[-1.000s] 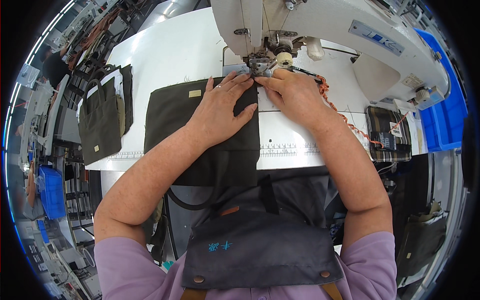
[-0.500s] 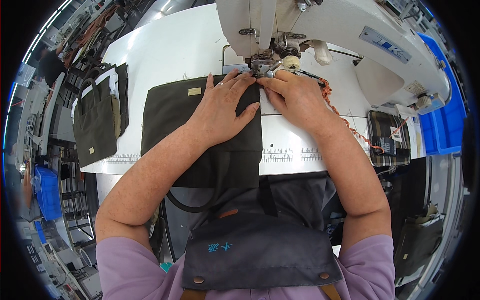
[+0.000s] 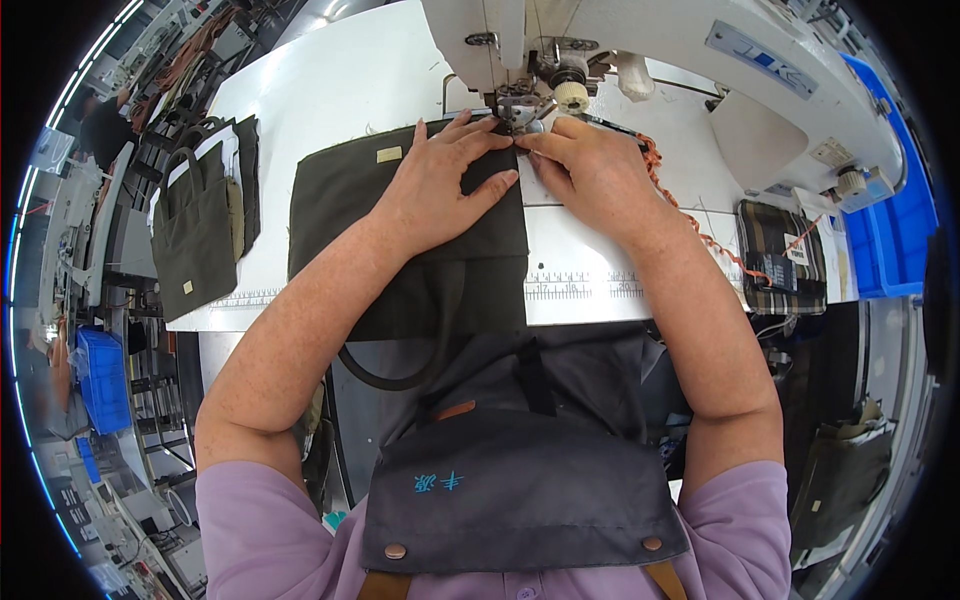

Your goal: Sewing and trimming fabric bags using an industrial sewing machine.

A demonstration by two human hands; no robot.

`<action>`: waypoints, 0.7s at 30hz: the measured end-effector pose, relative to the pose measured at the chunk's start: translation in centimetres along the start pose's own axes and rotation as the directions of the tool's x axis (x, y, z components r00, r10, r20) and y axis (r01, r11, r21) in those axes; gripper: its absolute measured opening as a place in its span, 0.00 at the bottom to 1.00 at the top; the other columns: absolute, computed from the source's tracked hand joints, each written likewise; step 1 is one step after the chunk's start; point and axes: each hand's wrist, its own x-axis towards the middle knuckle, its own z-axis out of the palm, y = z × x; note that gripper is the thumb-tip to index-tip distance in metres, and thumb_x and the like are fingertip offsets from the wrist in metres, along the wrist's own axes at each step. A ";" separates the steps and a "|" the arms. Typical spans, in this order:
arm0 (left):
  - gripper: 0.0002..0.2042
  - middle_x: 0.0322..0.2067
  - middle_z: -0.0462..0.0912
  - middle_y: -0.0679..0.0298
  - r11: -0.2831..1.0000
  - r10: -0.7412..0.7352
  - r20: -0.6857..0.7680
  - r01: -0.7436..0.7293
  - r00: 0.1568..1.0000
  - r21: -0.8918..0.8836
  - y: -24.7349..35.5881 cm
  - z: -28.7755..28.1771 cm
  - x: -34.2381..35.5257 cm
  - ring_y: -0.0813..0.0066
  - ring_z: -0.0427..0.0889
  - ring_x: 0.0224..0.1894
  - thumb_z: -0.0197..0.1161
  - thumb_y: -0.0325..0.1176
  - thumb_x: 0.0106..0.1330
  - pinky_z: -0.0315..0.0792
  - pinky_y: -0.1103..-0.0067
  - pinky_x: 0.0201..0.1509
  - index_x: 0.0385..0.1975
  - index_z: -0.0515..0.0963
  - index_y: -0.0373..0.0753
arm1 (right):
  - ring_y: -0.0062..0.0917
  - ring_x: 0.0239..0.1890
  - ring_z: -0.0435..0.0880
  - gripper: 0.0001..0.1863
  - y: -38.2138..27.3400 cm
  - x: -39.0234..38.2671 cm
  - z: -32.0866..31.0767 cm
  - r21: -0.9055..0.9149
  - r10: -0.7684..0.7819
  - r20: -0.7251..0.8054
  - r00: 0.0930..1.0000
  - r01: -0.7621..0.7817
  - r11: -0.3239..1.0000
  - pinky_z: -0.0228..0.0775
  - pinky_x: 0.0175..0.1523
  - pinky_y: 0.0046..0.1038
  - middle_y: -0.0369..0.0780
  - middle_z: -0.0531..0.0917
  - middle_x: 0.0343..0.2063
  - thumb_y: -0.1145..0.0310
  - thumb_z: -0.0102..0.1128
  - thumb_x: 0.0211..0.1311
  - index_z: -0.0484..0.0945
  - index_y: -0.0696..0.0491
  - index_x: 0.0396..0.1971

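A dark olive fabric bag piece (image 3: pixel 330 215) with a small cream label lies on the white sewing table. Its far right corner is by the presser foot (image 3: pixel 517 112) of a white sewing machine (image 3: pixel 660 60). My left hand (image 3: pixel 450 180) rests flat on the fabric, fingers spread and tips close to the foot. At the right edge of the piece, my right hand (image 3: pixel 590 175) has thumb and forefinger closed on the fabric edge just in front of the foot. A looped handle (image 3: pixel 400 380) hangs from the near side of the piece over the table edge.
A stack of similar olive bag pieces (image 3: pixel 195 235) lies at the left. An orange thread cord (image 3: pixel 690 240) runs to a folded plaid cloth (image 3: pixel 765 260) on the right. A ruler strip (image 3: pixel 580 288) follows the table's near edge. Behind the machine stands a blue bin (image 3: pixel 890 240).
The whole view has shifted slightly. The bag piece has slid a little farther toward the machine, both hands staying on it.
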 end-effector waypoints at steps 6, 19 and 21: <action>0.17 0.61 0.80 0.60 0.935 0.272 0.004 -0.264 0.962 -0.237 0.4 -2.7 -1.7 0.56 0.76 0.67 0.69 0.33 0.64 0.51 0.43 0.77 0.52 0.82 0.40 | 0.35 0.31 0.85 0.08 -0.3 -0.3 -0.7 0.026 0.002 -0.024 1.000 -0.001 1.000 0.77 0.38 0.40 0.37 0.81 0.28 0.65 0.62 0.64 0.88 0.47 0.37; 0.15 0.51 0.86 0.55 0.945 0.227 0.129 -0.250 0.965 0.209 5.1 -2.1 -5.2 0.57 0.86 0.51 0.64 0.24 0.63 0.83 0.68 0.52 0.50 0.80 0.33 | 0.32 0.43 0.84 0.07 1.6 -0.5 -0.8 -0.172 0.022 -0.182 0.983 -0.054 0.984 0.72 0.52 0.41 0.34 0.84 0.35 0.63 0.66 0.59 0.87 0.48 0.35; 0.11 0.50 0.87 0.54 0.922 0.331 0.010 -0.326 0.943 0.208 4.8 -2.1 -5.5 0.58 0.87 0.50 0.64 0.23 0.65 0.83 0.71 0.53 0.46 0.82 0.31 | 0.33 0.47 0.83 0.10 3.0 -0.9 -1.1 -0.278 0.129 -0.198 0.972 -0.182 0.943 0.71 0.56 0.41 0.34 0.85 0.39 0.62 0.67 0.60 0.88 0.47 0.39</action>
